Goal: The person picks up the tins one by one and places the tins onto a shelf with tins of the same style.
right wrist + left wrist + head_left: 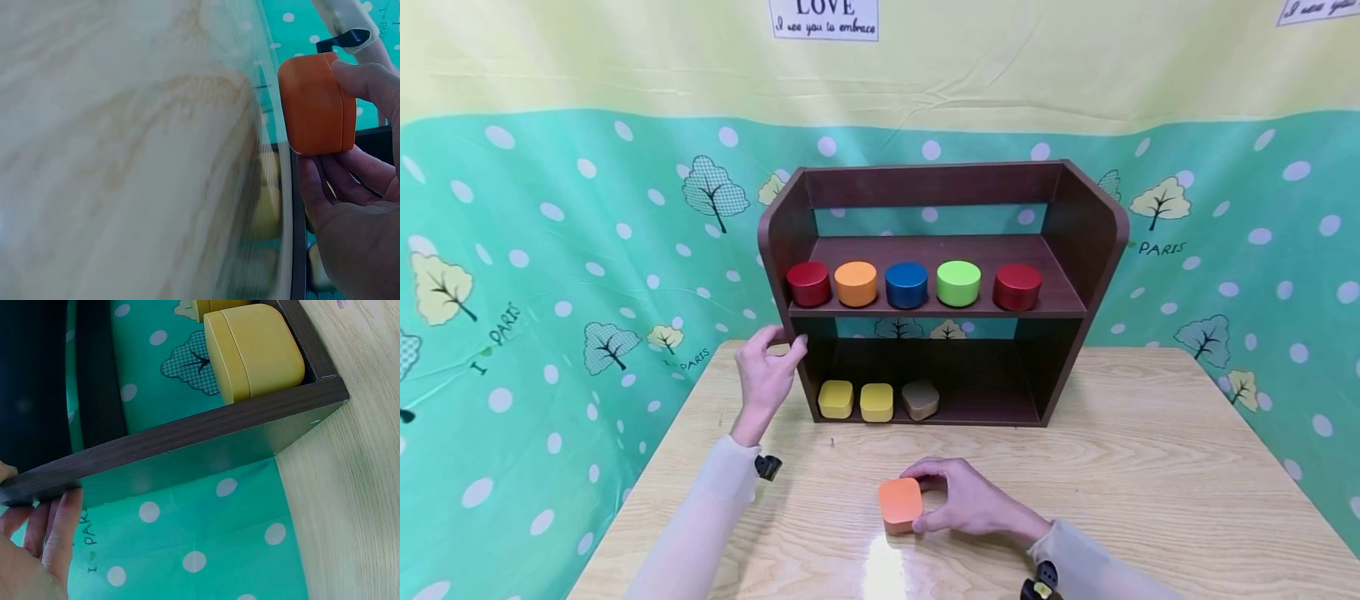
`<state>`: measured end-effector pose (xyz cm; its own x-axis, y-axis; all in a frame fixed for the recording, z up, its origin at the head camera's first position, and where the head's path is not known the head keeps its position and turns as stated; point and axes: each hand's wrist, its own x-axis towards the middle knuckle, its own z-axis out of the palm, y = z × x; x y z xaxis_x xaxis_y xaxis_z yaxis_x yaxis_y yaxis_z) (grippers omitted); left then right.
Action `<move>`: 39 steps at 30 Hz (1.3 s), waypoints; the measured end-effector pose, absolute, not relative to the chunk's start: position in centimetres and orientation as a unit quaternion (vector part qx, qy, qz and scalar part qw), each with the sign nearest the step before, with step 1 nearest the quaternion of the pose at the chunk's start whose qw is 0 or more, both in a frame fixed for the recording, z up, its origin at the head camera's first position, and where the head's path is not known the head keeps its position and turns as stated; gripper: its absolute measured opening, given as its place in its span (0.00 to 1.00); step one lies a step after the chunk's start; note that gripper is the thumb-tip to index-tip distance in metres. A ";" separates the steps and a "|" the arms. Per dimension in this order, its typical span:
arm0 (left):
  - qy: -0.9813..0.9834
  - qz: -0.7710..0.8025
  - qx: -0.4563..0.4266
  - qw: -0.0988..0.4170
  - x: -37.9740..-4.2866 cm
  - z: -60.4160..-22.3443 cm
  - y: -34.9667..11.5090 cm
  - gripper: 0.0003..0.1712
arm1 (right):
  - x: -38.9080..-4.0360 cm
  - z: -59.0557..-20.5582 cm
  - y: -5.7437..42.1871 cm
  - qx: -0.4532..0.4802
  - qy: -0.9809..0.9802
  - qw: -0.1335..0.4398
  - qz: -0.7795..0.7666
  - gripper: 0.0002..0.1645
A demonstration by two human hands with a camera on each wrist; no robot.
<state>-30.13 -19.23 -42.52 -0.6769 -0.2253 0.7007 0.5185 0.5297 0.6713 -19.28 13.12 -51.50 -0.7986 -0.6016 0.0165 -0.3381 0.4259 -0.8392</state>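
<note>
My right hand (966,502) pinches a small orange square lidded box (900,503) between thumb and fingers, low over the front of the table. In the right wrist view the seam of this orange box (312,103) faces the palm. My left hand (766,371) holds the left side panel of a dark brown two-tier shelf (940,247). The left wrist view has the fingers (59,534) along the panel's outer face, with the thumb at its other side.
On the upper tier stand round tins: red (808,284), orange (856,284), blue (906,286), green (958,284) and another red one (1017,287). Below sit two yellow boxes (836,399) and a grey-brown one (920,400). A patterned cloth (587,242) hangs behind the wooden table (1150,467).
</note>
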 end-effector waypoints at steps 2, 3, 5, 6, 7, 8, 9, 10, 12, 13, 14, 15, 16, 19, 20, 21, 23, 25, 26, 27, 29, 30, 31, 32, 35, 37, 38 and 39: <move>-0.783 -0.477 -0.093 0.388 -30.1 -42.5 -19.2 0.07 | -19.4 -51.5 13.4 -0.281 0.833 0.144 -0.455 0.37; -0.783 -0.478 -0.092 0.387 -30.0 -42.5 -19.2 0.07 | -19.4 -51.5 13.5 -0.280 0.833 0.145 -0.456 0.36; -0.784 -0.481 -0.090 0.382 -30.0 -42.5 -19.2 0.07 | -19.5 -51.4 13.8 -0.277 0.834 0.145 -0.455 0.36; -0.784 -0.483 -0.090 0.380 -30.0 -42.5 -19.3 0.07 | -19.6 -51.4 14.0 -0.275 0.835 0.144 -0.454 0.36; -0.784 -0.484 -0.090 0.378 -30.0 -42.5 -19.3 0.07 | -19.7 -51.4 14.1 -0.274 0.836 0.144 -0.454 0.36; -0.785 -0.484 -0.090 0.376 -29.9 -42.5 -19.3 0.08 | -19.8 -51.3 14.2 -0.272 0.837 0.142 -0.453 0.36; -0.786 -0.484 -0.090 0.374 -30.0 -42.5 -19.3 0.08 | -19.9 -51.3 14.4 -0.270 0.839 0.140 -0.452 0.36; -0.786 -0.484 -0.090 0.373 -30.0 -42.5 -19.3 0.08 | -19.9 -51.3 14.5 -0.267 0.840 0.139 -0.451 0.36; -0.787 -0.483 -0.090 0.372 -30.0 -42.5 -19.4 0.08 | -20.1 -51.2 14.7 -0.261 0.841 0.139 -0.452 0.36; -0.788 -0.483 -0.090 0.372 -30.0 -42.5 -19.4 0.08 | -20.2 -51.2 14.8 -0.257 0.842 0.140 -0.454 0.36; -0.788 -0.483 -0.089 0.372 -30.0 -42.5 -19.4 0.08 | -20.2 -51.2 15.0 -0.253 0.842 0.141 -0.454 0.36; -0.788 -0.482 -0.089 0.372 -30.0 -42.5 -19.4 0.08 | -20.3 -51.1 15.1 -0.249 0.842 0.143 -0.457 0.36; -0.789 -0.482 -0.088 0.371 -30.0 -42.5 -19.4 0.08 | -20.3 -51.1 15.2 -0.245 0.841 0.146 -0.459 0.36; -0.790 -0.482 -0.086 0.369 -30.1 -42.5 -19.4 0.08 | -20.5 -51.1 15.7 -0.239 0.843 0.147 -0.460 0.36; -0.791 -0.481 -0.085 0.369 -30.1 -42.5 -19.4 0.08 | -20.6 -51.1 15.9 -0.240 0.843 0.145 -0.459 0.36; -0.791 -0.481 -0.084 0.369 -30.1 -42.5 -19.4 0.08 | -20.7 -51.1 16.0 -0.240 0.844 0.141 -0.458 0.36; -0.791 -0.481 -0.083 0.369 -30.1 -42.5 -19.4 0.08 | -20.8 -51.1 16.3 -0.242 0.846 0.133 -0.457 0.36; -0.791 -0.481 -0.082 0.369 -30.1 -42.5 -19.4 0.08 | -21.0 -51.0 16.6 -0.242 0.846 0.127 -0.458 0.36; -0.791 -0.481 -0.082 0.369 -30.0 -42.5 -19.4 0.08 | -21.1 -51.0 16.7 -0.239 0.847 0.124 -0.458 0.36; -0.791 -0.482 -0.082 0.368 -30.0 -42.5 -19.4 0.08 | -21.2 -50.9 16.9 -0.235 0.849 0.123 -0.458 0.36; -0.791 -0.483 -0.083 0.366 -30.0 -42.6 -19.4 0.08 | -21.3 -50.8 17.2 -0.228 0.852 0.122 -0.456 0.36; -0.791 -0.483 -0.083 0.366 -30.0 -42.6 -19.4 0.08 | -21.4 -50.8 17.3 -0.223 0.854 0.123 -0.455 0.37; -0.791 -0.484 -0.082 0.365 -30.0 -42.6 -19.4 0.08 | -21.5 -50.8 17.4 -0.218 0.856 0.122 -0.453 0.37; -0.791 -0.484 -0.083 0.365 -30.0 -42.6 -19.4 0.08 | -21.6 -50.8 17.6 -0.213 0.858 0.121 -0.451 0.37; -0.789 -0.484 -0.086 0.367 -30.0 -42.6 -19.4 0.08 | -22.1 -50.8 18.0 -0.206 0.863 0.113 -0.447 0.37; -0.788 -0.485 -0.089 0.369 -30.1 -42.5 -19.3 0.08 | -22.4 -50.8 18.4 -0.204 0.865 0.105 -0.446 0.37; -0.788 -0.484 -0.090 0.369 -30.1 -42.5 -19.3 0.07 | -22.6 -50.9 18.6 -0.203 0.866 0.101 -0.445 0.36; -0.789 -0.483 -0.090 0.369 -30.1 -42.5 -19.3 0.07 | -22.7 -50.9 18.8 -0.202 0.867 0.097 -0.446 0.36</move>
<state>-30.08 -19.32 -42.50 -0.7109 -0.2154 0.6694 0.4986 0.5169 0.6958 -22.74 18.77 -50.89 -0.8998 -0.4362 0.0114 -0.2627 0.5207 -0.8123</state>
